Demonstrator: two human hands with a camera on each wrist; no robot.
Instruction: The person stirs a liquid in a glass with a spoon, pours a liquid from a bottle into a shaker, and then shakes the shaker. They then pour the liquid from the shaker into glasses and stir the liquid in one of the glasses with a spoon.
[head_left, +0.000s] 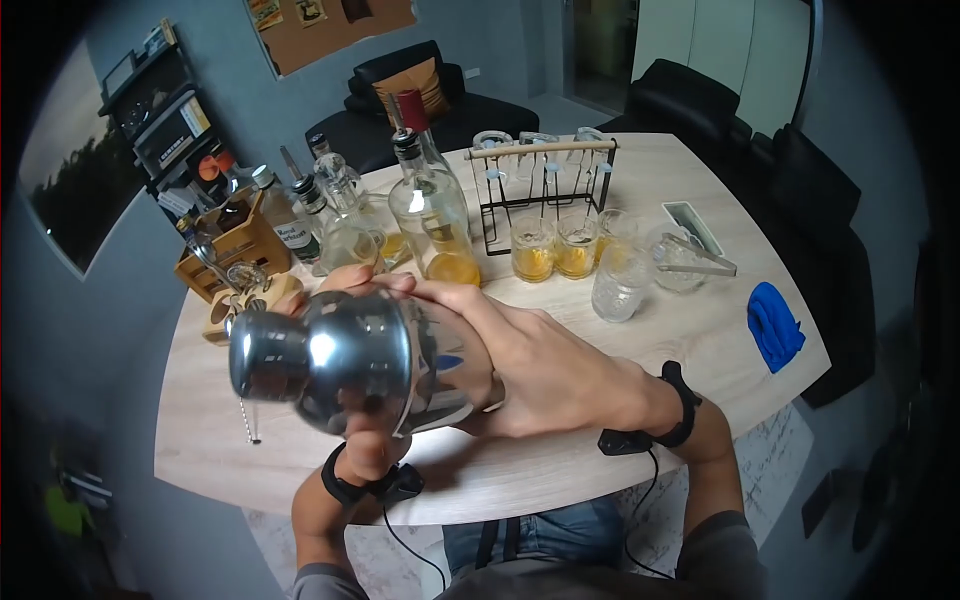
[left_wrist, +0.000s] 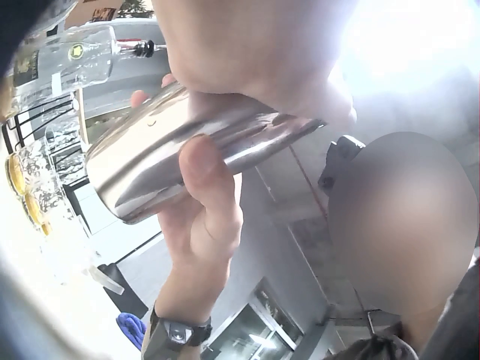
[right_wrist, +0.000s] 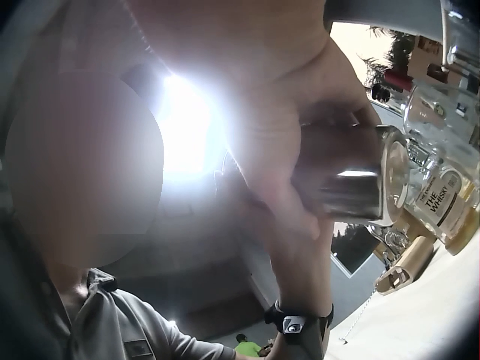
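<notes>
A shiny metal cocktail shaker (head_left: pixel 360 360) is held up over the near side of the table, tilted on its side with its capped end to the left. My right hand (head_left: pixel 550 365) grips the body near its base, fingers wrapped over the top. My left hand (head_left: pixel 370 455) holds it around the other end; much of that hand is hidden behind the shaker in the head view. In the left wrist view the right thumb (left_wrist: pixel 202 165) lies along the metal wall of the shaker (left_wrist: pixel 142 165). The right wrist view shows both hands close together around it.
Beyond the shaker stand bottles with pourers (head_left: pixel 435 215), a wooden crate (head_left: pixel 250 245) and a rack of hanging glasses (head_left: pixel 545 150). Glasses with amber liquid (head_left: pixel 533 255), a clear cut glass (head_left: pixel 620 285), tongs (head_left: pixel 700 255) over an ice bowl and a blue cloth (head_left: pixel 775 325) stand rightward.
</notes>
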